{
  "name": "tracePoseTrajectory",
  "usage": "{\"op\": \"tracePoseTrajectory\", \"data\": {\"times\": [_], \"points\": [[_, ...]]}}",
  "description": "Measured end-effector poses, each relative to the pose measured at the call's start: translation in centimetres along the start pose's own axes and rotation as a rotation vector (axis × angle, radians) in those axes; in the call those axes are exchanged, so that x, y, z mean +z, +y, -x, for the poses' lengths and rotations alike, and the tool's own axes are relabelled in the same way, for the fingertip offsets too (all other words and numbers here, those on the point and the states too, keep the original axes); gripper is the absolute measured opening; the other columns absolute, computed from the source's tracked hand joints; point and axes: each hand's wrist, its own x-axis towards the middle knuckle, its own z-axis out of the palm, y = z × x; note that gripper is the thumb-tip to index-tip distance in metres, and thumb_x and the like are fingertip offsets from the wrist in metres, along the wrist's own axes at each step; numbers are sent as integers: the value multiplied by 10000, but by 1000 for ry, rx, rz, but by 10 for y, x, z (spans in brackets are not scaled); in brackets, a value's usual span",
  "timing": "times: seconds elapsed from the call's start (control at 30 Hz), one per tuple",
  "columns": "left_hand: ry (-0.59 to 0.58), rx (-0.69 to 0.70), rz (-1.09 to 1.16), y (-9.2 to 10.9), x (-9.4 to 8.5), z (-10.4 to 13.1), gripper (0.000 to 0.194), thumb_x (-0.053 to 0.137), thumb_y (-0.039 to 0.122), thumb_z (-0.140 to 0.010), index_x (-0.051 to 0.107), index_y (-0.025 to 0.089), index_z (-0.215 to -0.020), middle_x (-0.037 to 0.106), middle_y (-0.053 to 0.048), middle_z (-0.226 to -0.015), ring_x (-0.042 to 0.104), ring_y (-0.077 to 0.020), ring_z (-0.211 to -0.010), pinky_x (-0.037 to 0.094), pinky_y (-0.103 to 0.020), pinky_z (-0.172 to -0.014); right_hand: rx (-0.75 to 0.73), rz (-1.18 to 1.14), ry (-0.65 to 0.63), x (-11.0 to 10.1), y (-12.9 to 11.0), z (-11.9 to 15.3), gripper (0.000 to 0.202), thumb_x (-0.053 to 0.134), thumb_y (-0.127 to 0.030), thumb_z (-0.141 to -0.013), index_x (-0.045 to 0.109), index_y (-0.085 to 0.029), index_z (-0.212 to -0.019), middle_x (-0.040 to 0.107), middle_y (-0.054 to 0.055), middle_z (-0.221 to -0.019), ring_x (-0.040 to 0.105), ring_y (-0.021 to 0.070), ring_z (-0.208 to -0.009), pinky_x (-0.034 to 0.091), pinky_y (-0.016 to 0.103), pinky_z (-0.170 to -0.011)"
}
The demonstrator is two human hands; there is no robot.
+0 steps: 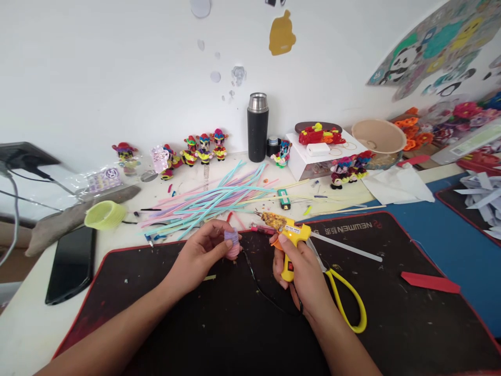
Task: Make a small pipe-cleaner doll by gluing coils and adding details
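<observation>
My left hand pinches a small ridged coil of purple and pink pipe cleaner above the black mat. In my right hand is a yellow hot glue gun, gripped by its handle. Its crusted nozzle points left, towards the coil but apart from it, and a clear glue stick juts from its back. A black cord hangs below the gun. Scissors with yellow handles lie beside my right hand, their blades partly hidden. Loose pastel pipe cleaners are heaped just beyond my hands.
Several small pipe-cleaner figures stand along the wall. A black thermos is near a white box and a beige bowl. A phone and a yellow-green coil lie left; a red strip lies right on the mat.
</observation>
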Motion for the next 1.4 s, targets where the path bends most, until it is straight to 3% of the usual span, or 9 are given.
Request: {"op": "tracePoseTrajectory", "data": {"times": [0.23, 0.67, 1.4], "points": [[13, 13, -73, 3, 0, -1, 273, 753, 430, -974, 644, 189, -1040, 734, -30, -848, 684, -169, -754, 551, -315, -750, 11, -8, 9, 1, -1, 0, 443, 776, -596, -898, 701, -162, -948, 547, -70, -508, 409, 62, -320, 267, 169, -340], [26, 46, -24, 4, 2, -2, 305, 784, 435, -950, 613, 185, -919, 752, -33, -793, 688, -158, -674, 584, -304, -663, 13, 3, -13, 0, 0, 1, 433, 753, -591, -921, 701, -162, -962, 547, -72, -508, 405, 70, -320, 272, 180, -344], [33, 13, -44, 0, 1, -2, 302, 755, 459, -969, 625, 187, -970, 758, -28, -808, 701, -165, -703, 577, -313, -708, 25, 13, -19, -1, 0, 0, 448, 752, -604, -920, 709, -160, -958, 547, -70, -512, 404, 61, -323, 275, 176, -346]]}}
